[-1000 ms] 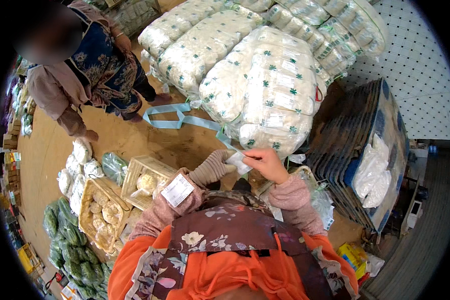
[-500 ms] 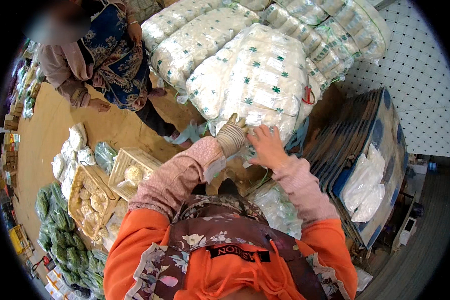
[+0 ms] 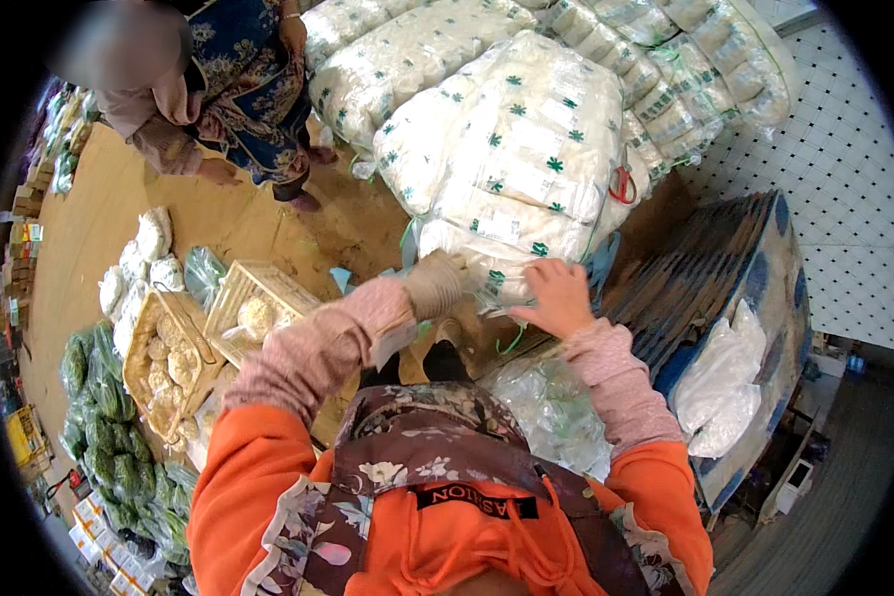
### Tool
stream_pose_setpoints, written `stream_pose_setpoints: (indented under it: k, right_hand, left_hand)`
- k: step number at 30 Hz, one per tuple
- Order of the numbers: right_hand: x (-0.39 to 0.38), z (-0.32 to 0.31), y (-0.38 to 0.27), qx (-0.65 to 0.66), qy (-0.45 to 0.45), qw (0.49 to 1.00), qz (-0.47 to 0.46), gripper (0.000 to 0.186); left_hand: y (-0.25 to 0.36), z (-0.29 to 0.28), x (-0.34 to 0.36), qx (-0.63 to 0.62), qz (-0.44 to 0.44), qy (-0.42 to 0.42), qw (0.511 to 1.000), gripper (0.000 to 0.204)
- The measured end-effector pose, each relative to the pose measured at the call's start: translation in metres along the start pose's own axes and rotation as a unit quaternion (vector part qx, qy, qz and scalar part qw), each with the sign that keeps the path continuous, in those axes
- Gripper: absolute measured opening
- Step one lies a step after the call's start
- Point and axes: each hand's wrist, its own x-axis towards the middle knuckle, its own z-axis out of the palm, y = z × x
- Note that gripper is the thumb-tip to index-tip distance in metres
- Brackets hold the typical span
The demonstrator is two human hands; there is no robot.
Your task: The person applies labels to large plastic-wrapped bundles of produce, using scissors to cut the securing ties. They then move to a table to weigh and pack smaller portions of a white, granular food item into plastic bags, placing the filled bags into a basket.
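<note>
A big clear plastic bag (image 3: 507, 149) with green clover-like prints, packed with white bundles, lies in front of me on the pile. My left hand (image 3: 437, 284), in a pale striped glove, touches its near left corner; blur hides how those fingers are set. At the near right edge, my bare right hand (image 3: 558, 300) has its fingers bent over the plastic, thumb lower and to the left. Red-handled scissors (image 3: 622, 186) rest against the bag's right side.
Behind are more stuffed bags (image 3: 417, 65). To the left stand wicker baskets (image 3: 209, 350) and bagged green vegetables (image 3: 104, 417). A co-worker in a blue apron (image 3: 243, 89) stands far left. Stacked boards (image 3: 700, 258) carry a white bag (image 3: 722, 387) at right; loose plastic (image 3: 551, 407) lies below.
The bag's near side has bulged and its printed surface has shifted. My left hand has moved left and down, my right slightly right and down. The co-worker's lowered hand has shifted right.
</note>
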Motion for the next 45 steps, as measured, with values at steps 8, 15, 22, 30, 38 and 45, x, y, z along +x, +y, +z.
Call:
stream_pose_setpoints:
  k: [8, 15, 22, 30, 38, 45]
  right_hand:
    - [0.012, -0.003, 0.017, 0.275, 0.078, 0.958, -0.001, 0.042]
    - [0.077, -0.001, -0.026, 0.038, 0.322, 0.942, -0.086, 0.023]
    - [0.069, 0.053, -0.033, 0.017, 0.228, 0.969, -0.097, 0.028]
    - [0.043, 0.024, -0.026, -0.028, -0.076, 0.990, -0.119, 0.073]
    - [0.041, 0.035, -0.023, -0.090, -0.082, 0.976, -0.179, 0.077]
    - [0.036, 0.013, -0.050, -0.083, -0.108, 0.976, -0.172, 0.064]
  left_hand:
    - [0.020, 0.017, -0.019, -0.080, -0.045, 0.086, 0.992, 0.055]
    - [0.027, 0.005, -0.022, -0.084, -0.068, 0.070, 0.992, 0.055]
    - [0.024, 0.015, -0.024, -0.106, -0.066, 0.087, 0.988, 0.052]
    - [0.056, 0.033, -0.009, -0.126, -0.149, 0.118, 0.974, 0.042]
    - [0.121, 0.059, -0.085, -0.246, -0.237, 0.127, 0.931, 0.034]
    - [0.173, 0.139, -0.202, -0.430, -0.483, 0.132, 0.751, 0.023]
